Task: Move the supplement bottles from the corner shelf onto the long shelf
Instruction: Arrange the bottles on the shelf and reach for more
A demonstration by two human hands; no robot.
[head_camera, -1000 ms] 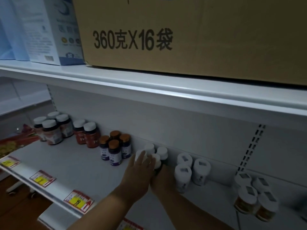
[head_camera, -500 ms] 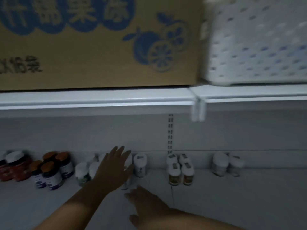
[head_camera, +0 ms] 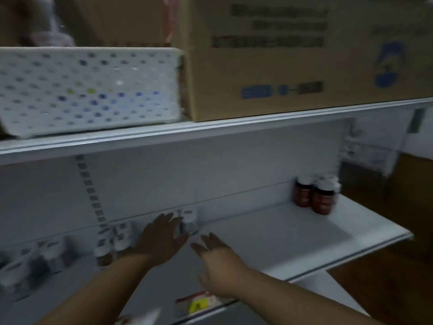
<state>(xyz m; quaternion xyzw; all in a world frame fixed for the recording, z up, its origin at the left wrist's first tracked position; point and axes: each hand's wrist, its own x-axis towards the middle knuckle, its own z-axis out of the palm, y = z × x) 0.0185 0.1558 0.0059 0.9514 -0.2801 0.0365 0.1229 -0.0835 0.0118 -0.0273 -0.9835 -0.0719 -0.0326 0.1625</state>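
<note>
Both hands' fingers spread, holding nothing: left hand, right hand; two dark bottles far right.

Dim, low-light shot w/ a cool grey-blue cast. Upper shelf edge catches the most light; the space under it sits in shade, darkest at lower left. Soft shadow falls on the lower shelf surface, right of centre. No glare spots. Heavy motion blur throughout: print on the cardboard box is smeared and unreadable, basket holes streak sideways, white-capped bottles at left are ghosted. Dark bottles at right also soft. Both hands, left hand and right hand, have fuzzy finger edges. Shelf lines tilt and bow toward frame edges, wide-angle distortion. Noise/compression mush in dark areas.
</note>
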